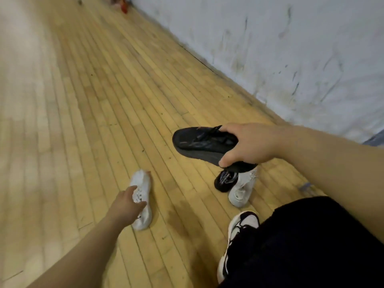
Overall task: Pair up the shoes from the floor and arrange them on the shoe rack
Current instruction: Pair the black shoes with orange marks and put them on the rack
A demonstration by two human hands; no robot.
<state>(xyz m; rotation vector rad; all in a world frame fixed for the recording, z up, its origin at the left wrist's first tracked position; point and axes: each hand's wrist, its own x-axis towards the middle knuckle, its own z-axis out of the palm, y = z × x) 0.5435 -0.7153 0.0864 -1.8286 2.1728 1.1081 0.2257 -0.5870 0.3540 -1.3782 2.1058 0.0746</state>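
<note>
A plank floor (99,104) meets a scuffed white wall (291,48), a blurred red object (124,9) far along it.

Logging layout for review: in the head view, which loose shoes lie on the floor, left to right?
White shoe by the left hand, floor black shoe, second white shoe. The held black shoe in the right hand overlaps both; omitted.

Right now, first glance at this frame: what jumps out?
The right hand holds a black shoe up in mid-air near the scuffed white wall. Lower left, the left hand reaches onto a white sneaker lying on the wooden floor; whether it grips yet is unclear. Under the raised shoe, a second black shoe and a second white sneaker lie side by side.
</note>
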